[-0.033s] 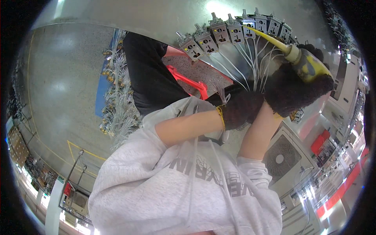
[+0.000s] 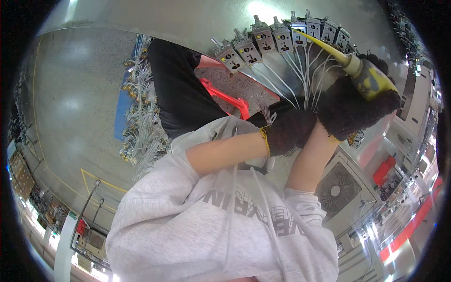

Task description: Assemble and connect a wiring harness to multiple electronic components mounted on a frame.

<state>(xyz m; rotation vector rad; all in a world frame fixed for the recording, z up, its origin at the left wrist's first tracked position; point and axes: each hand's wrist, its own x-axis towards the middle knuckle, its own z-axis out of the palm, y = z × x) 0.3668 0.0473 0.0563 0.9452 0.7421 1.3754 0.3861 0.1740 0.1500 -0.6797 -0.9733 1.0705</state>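
My right hand (image 2: pixel 354 105), in a dark knitted glove, is closed round a squeeze bottle (image 2: pixel 373 80) with a long yellow nozzle. Its tip points left, over a fanned row of small metal switch-like units (image 2: pixel 265 40) with threaded stems. White wires (image 2: pixel 306 77) run from these units down toward my gloved left hand (image 2: pixel 292 131). That hand seems wrapped round the wire bundle, and its fingers are mostly hidden. Loose wire ends (image 2: pixel 266 113) stick out beside its cuff. Whether the nozzle touches a unit, I cannot tell.
The units lie on a shiny metal tabletop (image 2: pixel 155 19). On the left, a heap of similar wired parts (image 2: pixel 143 108) lies on a blue sheet (image 2: pixel 123 110). A red bar (image 2: pixel 225 98) shows beyond my lap. A fan unit (image 2: pixel 340 185) stands to the lower right.
The squeeze bottle has shifted very slightly to the right in my right hand. All else looks the same.
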